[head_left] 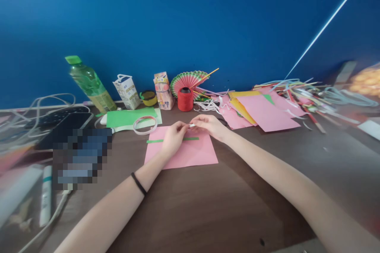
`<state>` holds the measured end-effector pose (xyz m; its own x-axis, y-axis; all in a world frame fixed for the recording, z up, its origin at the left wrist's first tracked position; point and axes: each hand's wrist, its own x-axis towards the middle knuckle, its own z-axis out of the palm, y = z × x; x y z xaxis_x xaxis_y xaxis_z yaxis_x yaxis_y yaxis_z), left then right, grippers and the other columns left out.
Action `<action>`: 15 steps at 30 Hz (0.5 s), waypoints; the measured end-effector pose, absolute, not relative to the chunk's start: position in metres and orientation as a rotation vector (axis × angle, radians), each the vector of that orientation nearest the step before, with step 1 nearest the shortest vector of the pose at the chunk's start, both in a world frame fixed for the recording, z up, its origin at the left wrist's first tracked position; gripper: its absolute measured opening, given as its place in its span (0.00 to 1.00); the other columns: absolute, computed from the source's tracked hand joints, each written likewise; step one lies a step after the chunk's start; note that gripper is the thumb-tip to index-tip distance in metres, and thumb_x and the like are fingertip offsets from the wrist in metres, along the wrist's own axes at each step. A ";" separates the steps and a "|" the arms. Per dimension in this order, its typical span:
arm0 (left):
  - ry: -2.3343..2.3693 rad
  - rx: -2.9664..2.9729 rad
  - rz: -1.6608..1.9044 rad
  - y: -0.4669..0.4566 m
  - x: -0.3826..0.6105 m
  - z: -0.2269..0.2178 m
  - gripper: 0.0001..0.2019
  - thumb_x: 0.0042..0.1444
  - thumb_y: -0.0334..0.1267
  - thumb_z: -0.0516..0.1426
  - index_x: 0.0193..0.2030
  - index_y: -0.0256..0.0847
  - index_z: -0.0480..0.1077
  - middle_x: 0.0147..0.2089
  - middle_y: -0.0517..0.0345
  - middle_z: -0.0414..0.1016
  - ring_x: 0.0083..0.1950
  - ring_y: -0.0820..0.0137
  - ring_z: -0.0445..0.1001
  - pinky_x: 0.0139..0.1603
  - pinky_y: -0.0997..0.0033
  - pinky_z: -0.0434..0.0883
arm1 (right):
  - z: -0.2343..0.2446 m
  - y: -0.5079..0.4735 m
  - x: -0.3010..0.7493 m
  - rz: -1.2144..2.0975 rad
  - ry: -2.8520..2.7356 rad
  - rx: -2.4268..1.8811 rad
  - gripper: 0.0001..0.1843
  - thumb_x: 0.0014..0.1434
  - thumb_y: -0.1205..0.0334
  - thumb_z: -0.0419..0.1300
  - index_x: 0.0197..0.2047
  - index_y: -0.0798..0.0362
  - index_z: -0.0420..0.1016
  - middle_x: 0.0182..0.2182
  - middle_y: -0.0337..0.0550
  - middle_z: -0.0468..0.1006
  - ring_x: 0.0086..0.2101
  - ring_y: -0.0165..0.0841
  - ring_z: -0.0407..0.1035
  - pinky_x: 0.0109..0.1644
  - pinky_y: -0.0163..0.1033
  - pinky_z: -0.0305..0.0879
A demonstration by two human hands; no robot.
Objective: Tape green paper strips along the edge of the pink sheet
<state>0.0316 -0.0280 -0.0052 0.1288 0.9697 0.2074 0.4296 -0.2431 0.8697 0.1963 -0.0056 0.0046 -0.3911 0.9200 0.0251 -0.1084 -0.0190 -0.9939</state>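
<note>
Behind my hands, a blue wall (190, 19) is standing at the back of the brown table (192, 205). My left hand (175, 136) and my right hand (211, 126) are meeting over the far part of the pink paper (204, 158). Both hands are pinching a small white piece (192, 125) between their fingertips, but I cannot tell how tightly. On the paper, a green strip (191, 138) is lying with its long side going left to right, passing under my left hand. So my left hand is sitting nearer to it, and my right hand is hovering beyond its right end. Left of my hands, a tape roll (145, 132) is lying; behind them, a red spool (185, 101) is standing.
</note>
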 end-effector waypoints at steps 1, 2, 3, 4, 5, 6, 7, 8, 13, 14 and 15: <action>1.355 1.774 1.075 -0.028 0.031 -0.005 0.09 0.53 0.39 0.50 0.27 0.38 0.66 0.25 0.61 0.69 0.29 0.72 0.66 0.31 0.74 0.61 | 0.002 -0.006 0.193 1.530 -1.389 -0.914 0.14 0.43 0.56 0.66 0.31 0.56 0.73 0.25 0.40 0.77 0.28 0.28 0.71 0.37 0.36 0.66; 1.354 1.788 1.083 -0.028 0.031 -0.005 0.09 0.53 0.38 0.49 0.27 0.38 0.65 0.25 0.61 0.68 0.29 0.72 0.66 0.30 0.74 0.61 | 0.000 -0.007 0.190 1.509 -1.383 -0.930 0.14 0.42 0.56 0.66 0.30 0.56 0.73 0.24 0.40 0.77 0.27 0.28 0.71 0.37 0.36 0.66; 1.357 1.801 1.090 -0.028 0.031 -0.005 0.09 0.53 0.38 0.49 0.26 0.38 0.65 0.25 0.61 0.68 0.29 0.72 0.66 0.30 0.74 0.61 | -0.002 -0.007 0.188 1.490 -1.385 -0.948 0.14 0.41 0.57 0.67 0.30 0.57 0.73 0.23 0.39 0.76 0.27 0.28 0.71 0.36 0.36 0.66; 1.362 1.810 1.096 -0.028 0.031 -0.005 0.09 0.53 0.38 0.49 0.26 0.38 0.65 0.25 0.61 0.68 0.29 0.72 0.66 0.30 0.74 0.61 | -0.003 -0.007 0.185 1.470 -1.384 -0.964 0.14 0.41 0.58 0.67 0.30 0.57 0.73 0.22 0.39 0.76 0.26 0.28 0.71 0.35 0.36 0.66; 1.367 1.818 1.101 -0.028 0.031 -0.004 0.09 0.54 0.38 0.49 0.26 0.38 0.65 0.25 0.61 0.68 0.29 0.72 0.66 0.30 0.74 0.61 | -0.004 -0.007 0.184 1.453 -1.382 -0.975 0.14 0.41 0.58 0.67 0.30 0.57 0.73 0.22 0.39 0.76 0.26 0.28 0.71 0.35 0.36 0.66; 1.373 1.827 1.100 -0.028 0.031 -0.004 0.09 0.54 0.38 0.49 0.26 0.38 0.65 0.25 0.61 0.68 0.29 0.72 0.66 0.31 0.74 0.61 | -0.005 -0.007 0.183 1.435 -1.379 -0.986 0.13 0.41 0.58 0.66 0.30 0.57 0.72 0.22 0.39 0.76 0.25 0.28 0.70 0.34 0.36 0.66; 1.379 1.834 1.093 -0.028 0.031 -0.004 0.10 0.54 0.38 0.49 0.26 0.38 0.65 0.25 0.60 0.69 0.29 0.71 0.66 0.31 0.74 0.61 | -0.007 -0.008 0.183 1.411 -1.378 -0.996 0.13 0.42 0.58 0.66 0.29 0.57 0.72 0.22 0.39 0.75 0.24 0.28 0.70 0.33 0.36 0.66; 1.380 1.841 1.079 -0.028 0.032 -0.005 0.10 0.54 0.38 0.49 0.26 0.38 0.65 0.26 0.60 0.69 0.30 0.71 0.67 0.32 0.73 0.61 | -0.009 -0.008 0.183 1.376 -1.384 -1.006 0.12 0.42 0.58 0.65 0.29 0.56 0.71 0.21 0.38 0.75 0.24 0.28 0.70 0.33 0.36 0.66; 1.346 1.839 1.000 -0.028 0.033 -0.003 0.10 0.54 0.35 0.48 0.34 0.38 0.70 0.36 0.55 0.75 0.37 0.68 0.71 0.38 0.72 0.65 | -0.015 -0.014 0.188 1.145 -1.470 -1.065 0.09 0.47 0.58 0.61 0.29 0.55 0.69 0.21 0.36 0.72 0.22 0.27 0.67 0.30 0.35 0.65; 1.349 1.832 0.995 -0.028 0.034 -0.003 0.11 0.54 0.34 0.48 0.36 0.38 0.71 0.38 0.54 0.76 0.38 0.68 0.71 0.39 0.72 0.65 | -0.016 -0.015 0.188 1.121 -1.482 -1.075 0.08 0.48 0.58 0.60 0.29 0.54 0.69 0.21 0.36 0.72 0.22 0.28 0.67 0.29 0.35 0.64; 1.356 1.824 0.995 -0.029 0.034 -0.002 0.11 0.54 0.34 0.48 0.37 0.37 0.71 0.40 0.54 0.76 0.39 0.67 0.71 0.41 0.71 0.66 | -0.016 -0.016 0.188 1.103 -1.489 -1.083 0.08 0.48 0.58 0.59 0.29 0.54 0.69 0.21 0.36 0.72 0.22 0.28 0.67 0.29 0.35 0.64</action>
<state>0.0339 -0.0288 -0.0022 0.1777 0.9651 0.1923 0.4734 -0.2552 0.8431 0.1881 -0.0157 -0.0156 -0.1508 0.9718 0.1812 0.1093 0.1986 -0.9740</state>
